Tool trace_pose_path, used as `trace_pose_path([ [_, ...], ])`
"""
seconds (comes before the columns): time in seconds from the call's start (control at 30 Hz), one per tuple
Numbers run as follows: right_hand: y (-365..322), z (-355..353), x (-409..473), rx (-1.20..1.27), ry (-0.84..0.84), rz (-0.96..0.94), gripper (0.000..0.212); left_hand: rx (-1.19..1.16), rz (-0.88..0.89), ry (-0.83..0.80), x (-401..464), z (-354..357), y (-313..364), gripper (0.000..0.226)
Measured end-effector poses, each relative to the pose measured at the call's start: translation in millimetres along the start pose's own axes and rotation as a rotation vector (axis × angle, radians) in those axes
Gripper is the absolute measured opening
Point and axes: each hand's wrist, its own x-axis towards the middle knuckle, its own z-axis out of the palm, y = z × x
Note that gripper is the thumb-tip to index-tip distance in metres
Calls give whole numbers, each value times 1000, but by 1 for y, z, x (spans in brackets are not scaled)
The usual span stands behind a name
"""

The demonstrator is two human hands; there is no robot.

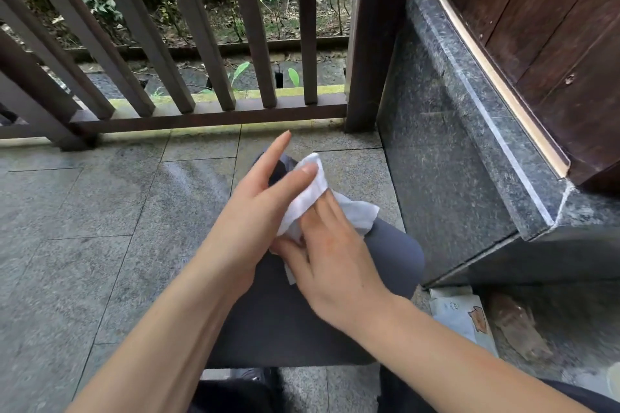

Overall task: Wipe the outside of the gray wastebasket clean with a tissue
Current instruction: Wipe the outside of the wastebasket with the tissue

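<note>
The gray wastebasket (278, 318) lies on the stone floor right in front of me, its dark side facing up. Both hands work a white tissue (310, 198) just above its far end. My left hand (248, 211) pinches the tissue's upper edge under the thumb, with the index finger pointing straight out. My right hand (332, 258) has its fingers tucked into the tissue's folds and its thumb on the lower corner. The hands hide much of the basket's far end.
A wooden railing (208, 111) closes off the floor ahead. A dark granite ledge (469, 157) under a wooden door (550, 37) stands at the right. A tissue pack (459, 315) lies by the ledge's base. Open stone floor (84, 228) spreads to the left.
</note>
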Motion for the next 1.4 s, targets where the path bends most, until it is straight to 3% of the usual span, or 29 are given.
trace_pose_path([
  [0.17,-3,-2,-5,-43,-28,-94,64,-45,-131,70,16,2,14,48],
  [0.37,-6,5,-17,-213,-154,-302,53,-99,-370,-29,3,-14,10,72],
  [0.53,-2,11,-18,-321,-154,-410,59,-118,-309,177,6,-13,9,37],
  [0.8,1,18,-19,-412,-111,-482,47,-125,-240,322,10,-13,8,60],
  [1.13,-4,22,-24,-499,-77,-427,65,-291,-232,344,7,-15,4,30],
  [1.4,22,3,-22,-538,62,-282,43,-366,-237,308,4,-23,12,76],
])
